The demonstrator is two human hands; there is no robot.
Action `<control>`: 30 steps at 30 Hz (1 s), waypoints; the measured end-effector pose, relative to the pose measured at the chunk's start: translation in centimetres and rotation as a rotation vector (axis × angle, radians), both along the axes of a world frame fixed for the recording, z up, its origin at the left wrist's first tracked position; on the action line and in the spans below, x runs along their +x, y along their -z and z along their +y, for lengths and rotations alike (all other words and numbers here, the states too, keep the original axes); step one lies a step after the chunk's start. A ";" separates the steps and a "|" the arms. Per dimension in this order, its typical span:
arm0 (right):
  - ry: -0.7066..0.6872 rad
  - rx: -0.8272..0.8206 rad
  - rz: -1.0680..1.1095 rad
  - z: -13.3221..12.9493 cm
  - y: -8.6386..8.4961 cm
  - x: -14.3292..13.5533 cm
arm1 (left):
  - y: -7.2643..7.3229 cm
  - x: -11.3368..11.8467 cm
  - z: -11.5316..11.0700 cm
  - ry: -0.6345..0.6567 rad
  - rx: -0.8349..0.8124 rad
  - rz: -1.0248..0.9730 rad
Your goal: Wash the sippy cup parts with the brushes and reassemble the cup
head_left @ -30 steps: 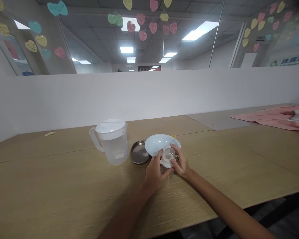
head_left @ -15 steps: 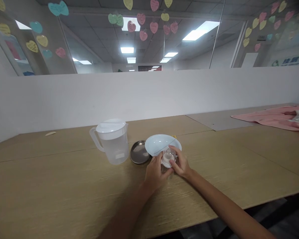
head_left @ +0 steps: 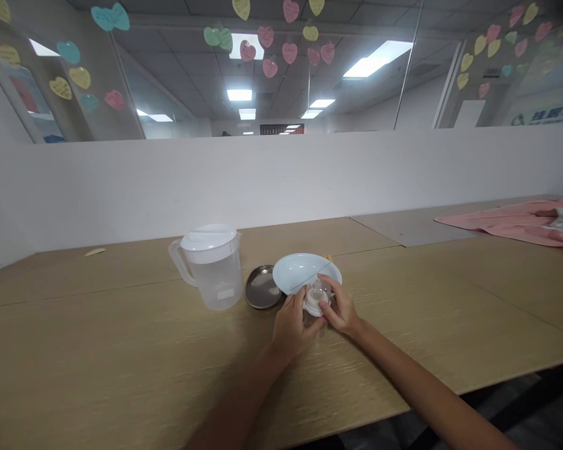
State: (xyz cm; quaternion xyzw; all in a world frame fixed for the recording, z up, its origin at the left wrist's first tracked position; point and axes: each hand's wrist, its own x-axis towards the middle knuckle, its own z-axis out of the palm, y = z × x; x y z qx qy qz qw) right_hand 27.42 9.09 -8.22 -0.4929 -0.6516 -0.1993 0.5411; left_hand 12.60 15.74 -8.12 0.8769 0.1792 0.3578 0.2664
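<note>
Both of my hands are wrapped round a small clear baby bottle (head_left: 316, 299) with a white collar and a see-through teat-like top. My left hand (head_left: 293, 322) grips its left side, thumb low across the front. On the other side, my right hand (head_left: 341, 307) holds the collar and upper part between thumb and fingers. Much of the bottle's lower body is hidden by the fingers. Just behind it stands a pale blue-white bowl (head_left: 300, 269), with a thin line, perhaps a stick, across it.
Left of the bowl lies a round metal dish (head_left: 261, 289). A clear pitcher (head_left: 218, 278) with a white lid stands further left on the wooden table (head_left: 98, 362). A pink cloth (head_left: 502, 220) lies at the far right; a white wall (head_left: 263, 181) bounds the back.
</note>
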 end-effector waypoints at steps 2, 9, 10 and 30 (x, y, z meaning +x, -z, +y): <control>-0.001 -0.006 0.003 0.0 0.0 0.0 | 0.0 0.0 0.0 -0.002 0.001 0.001; 0.013 -0.005 -0.011 0.0 0.0 0.0 | -0.1 0.0 -0.1 -0.001 -0.006 0.001; 0.010 -0.001 -0.016 0.0 -0.1 0.0 | -0.1 -0.1 -0.1 0.000 -0.007 0.004; 0.013 -0.001 0.002 0.0 -0.2 -0.1 | -0.1 -0.1 0.0 -0.008 0.000 -0.001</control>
